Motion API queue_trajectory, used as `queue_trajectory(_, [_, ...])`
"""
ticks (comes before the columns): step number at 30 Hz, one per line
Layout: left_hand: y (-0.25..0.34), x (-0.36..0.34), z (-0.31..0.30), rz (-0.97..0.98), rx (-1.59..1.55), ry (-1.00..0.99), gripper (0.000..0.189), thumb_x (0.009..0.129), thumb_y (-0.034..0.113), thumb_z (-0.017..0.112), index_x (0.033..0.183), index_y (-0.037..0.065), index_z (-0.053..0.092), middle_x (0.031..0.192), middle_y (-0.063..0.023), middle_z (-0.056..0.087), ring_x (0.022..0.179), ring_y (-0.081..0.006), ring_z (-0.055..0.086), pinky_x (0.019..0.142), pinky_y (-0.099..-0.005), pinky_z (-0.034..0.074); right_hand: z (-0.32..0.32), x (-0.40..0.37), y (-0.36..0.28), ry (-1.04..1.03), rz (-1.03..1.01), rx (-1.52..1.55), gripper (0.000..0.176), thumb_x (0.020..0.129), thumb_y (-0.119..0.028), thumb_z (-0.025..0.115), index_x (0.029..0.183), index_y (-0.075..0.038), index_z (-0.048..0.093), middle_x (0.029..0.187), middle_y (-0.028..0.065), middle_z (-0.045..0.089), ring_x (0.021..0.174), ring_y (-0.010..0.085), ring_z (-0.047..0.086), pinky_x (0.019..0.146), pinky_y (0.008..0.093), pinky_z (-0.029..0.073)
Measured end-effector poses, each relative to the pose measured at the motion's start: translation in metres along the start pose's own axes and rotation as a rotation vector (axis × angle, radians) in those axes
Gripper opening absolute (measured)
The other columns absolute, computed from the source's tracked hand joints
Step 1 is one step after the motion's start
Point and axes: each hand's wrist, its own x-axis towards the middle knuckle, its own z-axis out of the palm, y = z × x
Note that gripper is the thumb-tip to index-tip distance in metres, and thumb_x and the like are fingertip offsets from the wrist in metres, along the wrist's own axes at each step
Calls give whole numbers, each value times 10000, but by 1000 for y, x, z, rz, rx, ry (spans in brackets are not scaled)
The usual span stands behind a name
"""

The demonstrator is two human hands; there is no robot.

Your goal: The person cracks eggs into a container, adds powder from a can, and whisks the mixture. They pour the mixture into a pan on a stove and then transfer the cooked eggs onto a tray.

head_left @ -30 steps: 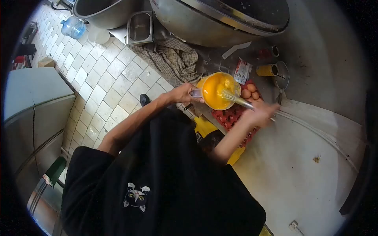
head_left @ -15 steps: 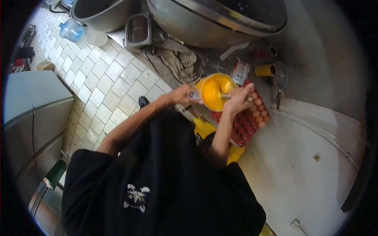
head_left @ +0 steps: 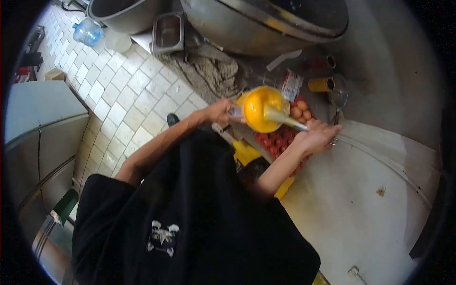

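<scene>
My left hand (head_left: 219, 112) is closed around the handle of a clear jug (head_left: 239, 99) with bright yellow-orange beaten egg (head_left: 256, 108) in it. In my right hand (head_left: 317, 137) is the handle of a whisk (head_left: 280, 117). The whisk's head slants into the jug, coated pale yellow, its tip hidden in the egg. Beneath my right forearm lies a red egg tray (head_left: 274, 142), and several brown eggs (head_left: 301, 110) show just beyond the whisk. My wrist and hand cover part of the tray.
A large metal vessel (head_left: 237, 35) stands behind the jug, near a crumpled striped cloth (head_left: 213, 71) and a steel pan (head_left: 167, 33). To the right are a yellow can (head_left: 320, 85), a ladle-like utensil (head_left: 339, 97) and a red-white packet (head_left: 291, 84). White floor tiles (head_left: 137, 99) lie left.
My right hand has moved right and toward me, drawing the whisk back so more of it shows at the jug's mouth. My left hand and the jug have barely moved.
</scene>
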Motion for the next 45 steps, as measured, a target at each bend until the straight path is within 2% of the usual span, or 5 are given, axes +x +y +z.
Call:
queue_trajectory(6, [15, 2, -9, 60, -68, 33, 330, 855, 318, 757, 861, 1, 666, 664, 11, 593, 619, -61, 507, 563, -287, 435, -62, 48, -6, -417, 2, 112, 277, 957, -245, 519, 865, 10, 459, 788, 60, 539, 662, 160, 539, 583, 280, 458])
queue_trajectory(9, [9, -1, -2, 59, 38, 18, 329, 843, 326, 769, 857, 12, 672, 672, 19, 604, 623, -57, 518, 568, -282, 439, -15, 16, 15, 152, 49, -129, 263, 959, -246, 539, 853, -17, 465, 807, 54, 534, 680, 157, 519, 585, 299, 441])
queue_trajectory(22, [16, -3, 2, 67, 13, 33, 333, 845, 325, 766, 866, 6, 671, 639, 0, 565, 592, -54, 493, 535, -283, 438, 81, -14, -14, 726, 6, -466, 404, 993, -342, 477, 759, -19, 411, 746, 83, 537, 624, 209, 569, 536, 311, 483])
queue_trajectory(34, [21, 2, -5, 62, 77, 46, 393, 829, 395, 769, 857, 17, 664, 664, -8, 570, 613, -73, 486, 571, -295, 420, -38, 16, 50, 151, -74, -517, 292, 963, -373, 503, 1123, -140, 432, 851, 53, 512, 578, 179, 517, 575, 323, 489])
queue_trajectory(45, [20, -5, 5, 157, 7, 103, 454, 837, 389, 765, 670, 27, 549, 564, 47, 425, 522, -71, 374, 471, -296, 310, -7, 8, -5, 271, -219, -491, 354, 964, -269, 550, 848, 53, 457, 754, 117, 529, 569, 176, 467, 546, 316, 433])
